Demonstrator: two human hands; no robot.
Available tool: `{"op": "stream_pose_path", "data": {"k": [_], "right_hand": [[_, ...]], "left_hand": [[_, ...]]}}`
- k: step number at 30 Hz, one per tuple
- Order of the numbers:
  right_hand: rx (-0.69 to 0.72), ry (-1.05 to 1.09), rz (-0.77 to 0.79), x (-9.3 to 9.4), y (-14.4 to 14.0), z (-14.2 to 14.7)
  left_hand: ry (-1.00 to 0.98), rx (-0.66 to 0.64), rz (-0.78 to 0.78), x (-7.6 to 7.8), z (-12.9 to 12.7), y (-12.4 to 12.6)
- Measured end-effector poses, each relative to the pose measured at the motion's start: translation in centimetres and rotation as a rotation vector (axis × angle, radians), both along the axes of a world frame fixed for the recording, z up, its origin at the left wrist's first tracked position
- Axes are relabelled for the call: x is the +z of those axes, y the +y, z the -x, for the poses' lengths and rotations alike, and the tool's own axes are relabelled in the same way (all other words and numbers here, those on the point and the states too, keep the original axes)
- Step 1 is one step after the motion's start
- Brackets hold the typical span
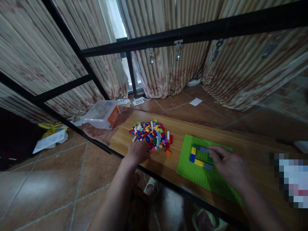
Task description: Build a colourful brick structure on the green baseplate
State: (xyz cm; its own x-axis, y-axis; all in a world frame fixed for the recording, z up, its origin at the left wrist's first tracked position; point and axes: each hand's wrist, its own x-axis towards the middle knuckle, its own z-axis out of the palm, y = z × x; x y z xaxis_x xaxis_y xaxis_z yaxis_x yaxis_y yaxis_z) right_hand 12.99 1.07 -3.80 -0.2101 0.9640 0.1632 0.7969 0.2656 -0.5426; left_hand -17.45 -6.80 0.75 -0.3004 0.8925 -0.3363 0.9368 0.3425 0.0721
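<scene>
The head view looks down at a green plate [192,175] that lies flat on the wooden table [240,134], a little to my right. On the plate there is a small ring of bricks [199,157]: yellow and blue ones on the left, grey and purple ones along the top and bottom, dark green in between. My right hand [229,165] rests on the plate, and its fingertips [211,149] touch the top right corner of the ring. The fingers are close together and bent a bit, but I cannot tell if they pinch a brick. To the left of the plate is a pile of loose bricks [151,133] in red, blue, yellow, green and white. My left hand [138,150] sits at the near edge of that pile with the fingers curled down into the bricks, and I cannot tell if it has one in its grip. One orange brick [168,152] lies alone between the pile and the plate. Past the far left end of the table, on the brown tiled floor, a clear plastic box [102,114] with an orange label lies tipped on its side. Some papers [138,102] lie on the floor near the striped curtains [168,70]. Below the table edge I see my feet in sandals [151,187].
</scene>
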Motion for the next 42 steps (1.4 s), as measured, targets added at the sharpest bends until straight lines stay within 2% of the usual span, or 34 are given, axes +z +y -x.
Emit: {"op": "stream_pose_path", "data": {"k": [6, 9, 12, 15, 17, 21, 23, 26, 30, 33, 38, 42], "right_hand": [[-0.011, 0.045, -0.003, 0.7, 0.0, -0.2], [-0.053, 0.049, -0.031, 1.0, 0.3, -0.9], [-0.111, 0.066, -0.036, 1.1, 0.5, -1.6], [-0.086, 0.189, 0.029, 1.3, 0.3, -1.6], [-0.006, 0.307, 0.097, 1.4, -0.1, -1.3], [0.199, 0.492, 0.265, 1.8, -1.1, -0.3], [0.247, 0.539, 0.325, 1.8, -1.4, 0.0], [0.200, 0.551, 0.315, 1.7, -1.7, 0.2], [0.131, 0.583, 0.258, 1.4, -1.8, 0.0], [0.127, 0.591, 0.228, 1.2, -1.7, -0.3], [0.049, 0.421, 0.149, 0.9, -1.2, -1.9], [0.032, 0.166, 0.178, 0.6, -0.9, -3.0]], "left_hand": [[0.016, 0.013, -0.063, 0.0, -0.1, 0.0], [-0.086, -0.004, -0.145, 0.2, -0.2, 0.2], [-0.377, -0.091, -0.277, 0.2, -1.9, 1.0], [-0.807, -0.110, -0.384, -0.5, -5.4, 2.3], [-1.112, -0.002, -0.381, -1.2, -8.2, 3.2], [-1.592, 0.259, -0.232, -2.7, -12.5, 4.2], [-1.745, 0.346, -0.172, -3.3, -13.6, 4.4], [-1.884, 0.399, -0.124, -3.8, -14.4, 4.6], [-1.982, 0.351, -0.097, -3.9, -14.8, 4.9], [-1.970, 0.324, -0.082, -3.8, -15.0, 5.0], [-1.756, 0.321, -0.207, -3.9, -14.9, 5.6], [-1.471, 0.197, -0.342, -4.8, -14.4, 6.3]]}}
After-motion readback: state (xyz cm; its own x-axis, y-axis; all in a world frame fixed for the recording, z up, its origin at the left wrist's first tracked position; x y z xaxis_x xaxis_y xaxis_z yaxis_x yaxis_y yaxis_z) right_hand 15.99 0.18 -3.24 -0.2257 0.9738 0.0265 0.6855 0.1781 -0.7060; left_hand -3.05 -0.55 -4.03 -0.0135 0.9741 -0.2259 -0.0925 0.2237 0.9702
